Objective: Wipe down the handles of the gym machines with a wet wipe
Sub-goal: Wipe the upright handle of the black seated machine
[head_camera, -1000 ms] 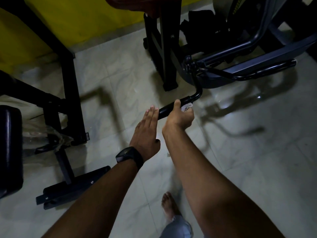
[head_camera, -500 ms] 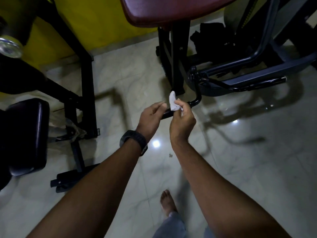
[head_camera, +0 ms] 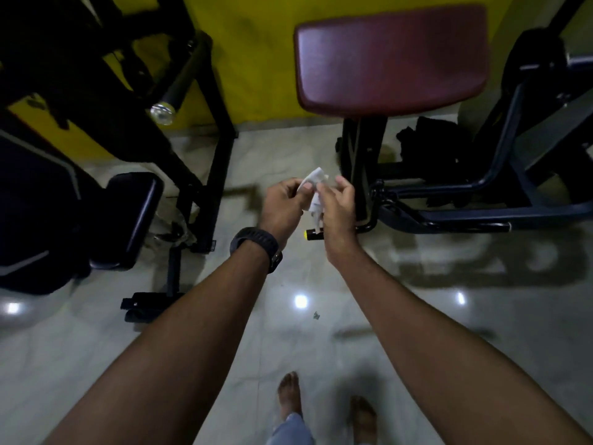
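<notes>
A crumpled white wet wipe point(head_camera: 315, 194) hangs between both hands in the middle of the view. My left hand point(head_camera: 284, 207), with a black watch on its wrist, pinches the wipe's upper part. My right hand point(head_camera: 337, 205) holds the lower part with curled fingers. Just below my right hand the black machine handle point(head_camera: 365, 227) with a yellow end cap point(head_camera: 309, 234) sticks out; neither hand touches it.
A maroon padded seat point(head_camera: 391, 59) stands above the handle on a black post, with a dark machine frame point(head_camera: 481, 216) to the right. A black bench and frame point(head_camera: 128, 216) stand at left, a chrome-tipped bar point(head_camera: 163, 114) above. My bare feet point(head_camera: 288, 393) are on the glossy tile floor.
My right hand left the handle with the wipe and rose; my left hand came in and took the wipe's top. The view tilted up, showing the whole seat.
</notes>
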Demonstrator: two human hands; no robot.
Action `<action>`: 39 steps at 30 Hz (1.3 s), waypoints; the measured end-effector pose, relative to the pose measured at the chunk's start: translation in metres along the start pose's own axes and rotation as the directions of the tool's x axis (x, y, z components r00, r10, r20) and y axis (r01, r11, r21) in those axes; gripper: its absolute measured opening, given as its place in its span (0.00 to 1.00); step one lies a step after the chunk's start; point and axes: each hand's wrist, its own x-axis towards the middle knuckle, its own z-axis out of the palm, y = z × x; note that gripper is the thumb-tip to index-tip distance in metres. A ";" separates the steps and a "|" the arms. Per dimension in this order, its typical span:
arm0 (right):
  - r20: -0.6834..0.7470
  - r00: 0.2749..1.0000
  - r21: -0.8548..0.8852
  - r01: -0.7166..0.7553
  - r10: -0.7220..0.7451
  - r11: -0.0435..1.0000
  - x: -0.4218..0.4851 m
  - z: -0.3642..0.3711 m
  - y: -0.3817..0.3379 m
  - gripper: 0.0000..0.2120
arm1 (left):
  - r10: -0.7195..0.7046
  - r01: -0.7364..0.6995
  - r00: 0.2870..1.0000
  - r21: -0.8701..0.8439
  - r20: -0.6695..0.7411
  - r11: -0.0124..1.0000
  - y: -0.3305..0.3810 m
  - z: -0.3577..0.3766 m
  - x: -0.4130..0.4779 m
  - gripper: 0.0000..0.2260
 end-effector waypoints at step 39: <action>0.532 0.782 -0.251 0.510 -0.323 0.823 -0.017 0.241 -0.103 0.12 | 0.299 -0.047 0.786 0.430 -0.542 0.902 0.113 -0.218 0.013 0.05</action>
